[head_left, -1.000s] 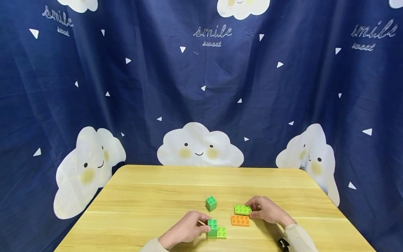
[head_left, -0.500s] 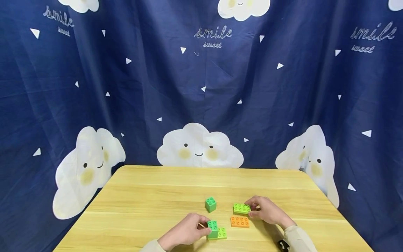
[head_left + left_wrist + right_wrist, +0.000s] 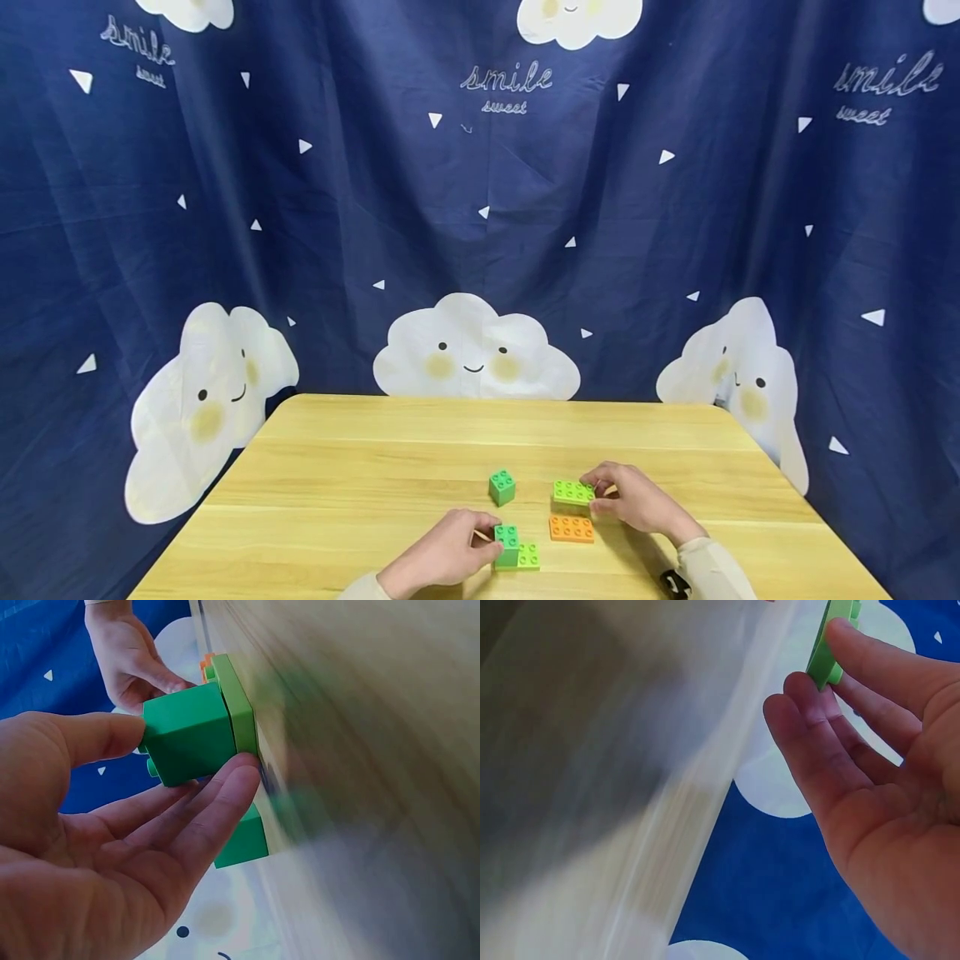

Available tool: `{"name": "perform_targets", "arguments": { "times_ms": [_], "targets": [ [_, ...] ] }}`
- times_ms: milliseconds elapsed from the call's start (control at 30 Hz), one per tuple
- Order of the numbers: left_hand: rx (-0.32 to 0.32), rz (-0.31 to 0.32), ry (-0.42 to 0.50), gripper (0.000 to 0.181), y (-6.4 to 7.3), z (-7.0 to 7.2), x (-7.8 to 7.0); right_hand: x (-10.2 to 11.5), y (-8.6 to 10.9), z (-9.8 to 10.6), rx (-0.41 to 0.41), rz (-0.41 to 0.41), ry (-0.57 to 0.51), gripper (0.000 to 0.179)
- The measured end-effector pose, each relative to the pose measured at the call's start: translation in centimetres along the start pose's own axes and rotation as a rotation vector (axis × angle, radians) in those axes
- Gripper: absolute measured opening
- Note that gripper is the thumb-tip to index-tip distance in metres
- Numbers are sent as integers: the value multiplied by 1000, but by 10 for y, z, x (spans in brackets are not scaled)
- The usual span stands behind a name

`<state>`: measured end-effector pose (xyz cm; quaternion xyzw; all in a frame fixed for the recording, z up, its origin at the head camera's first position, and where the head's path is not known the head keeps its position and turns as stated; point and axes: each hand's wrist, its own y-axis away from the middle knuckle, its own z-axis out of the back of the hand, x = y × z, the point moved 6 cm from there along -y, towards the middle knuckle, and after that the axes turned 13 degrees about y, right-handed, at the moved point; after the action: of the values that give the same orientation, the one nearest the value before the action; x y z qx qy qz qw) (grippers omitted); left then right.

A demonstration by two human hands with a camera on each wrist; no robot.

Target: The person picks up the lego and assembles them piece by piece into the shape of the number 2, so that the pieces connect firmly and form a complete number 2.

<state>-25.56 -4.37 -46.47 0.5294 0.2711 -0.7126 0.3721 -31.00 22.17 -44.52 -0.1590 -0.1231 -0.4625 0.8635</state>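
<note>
My left hand [image 3: 450, 550] grips a green building brick [image 3: 507, 546] that sits on one end of a lime flat brick [image 3: 528, 557]. In the left wrist view, the thumb presses the studded side of the green brick [image 3: 191, 735] while fingertips touch the lower side of the stack. My right hand [image 3: 637, 500] pinches a second lime flat brick [image 3: 572, 492] by its right end. It hovers a little above the table, as the right wrist view also shows that lime brick [image 3: 832, 645] off the surface. An orange flat brick [image 3: 572, 528] lies just in front of it.
A loose green brick [image 3: 502, 487] stands on the wooden table [image 3: 360, 467] behind the left hand's stack. A dark blue curtain [image 3: 480, 183] with white clouds hangs beyond the table's far edge.
My right hand has lifted the lime flat brick off the table and shifted it slightly left. The left hand stays on the green brick, almost unmoved.
</note>
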Motion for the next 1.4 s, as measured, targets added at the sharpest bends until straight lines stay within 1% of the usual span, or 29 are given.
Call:
{"name": "perform_targets", "arguments": {
  "times_ms": [233, 333, 500, 600, 767, 867, 1000, 1133, 1300, 1400],
  "targets": [
    [8, 18, -15, 43, 0, 1, 0, 5, -1, 0, 4, 5, -8, 32],
    [0, 6, -34, 44, 0, 3, -1, 9, -1, 2, -1, 11, -14, 31],
    [-56, -40, -124, 45, 0, 7, -6, 13, -2, 4, -12, 22, -19, 31],
    [-103, -59, -156, 45, 0, 10, -9, 16, -2, 6, -17, 26, -15, 32],
    [-172, -95, -165, 42, 0, 15, -16, 24, -1, 9, -35, 36, 17, 31],
    [-202, -118, -172, 44, 1, 17, -19, 29, 0, 11, -46, 33, 49, 30],
    [-229, -135, -180, 46, 0, 21, -22, 35, -1, 13, -54, 40, 79, 30],
    [-247, -148, -188, 45, 0, 23, -25, 44, -2, 16, -64, 64, 80, 31],
    [-278, -160, -191, 39, 0, 25, -26, 57, -3, 17, -83, 107, 75, 32],
    [-284, -168, -189, 35, 0, 25, -26, 62, -3, 16, -82, 117, 74, 32]
  ]
}}
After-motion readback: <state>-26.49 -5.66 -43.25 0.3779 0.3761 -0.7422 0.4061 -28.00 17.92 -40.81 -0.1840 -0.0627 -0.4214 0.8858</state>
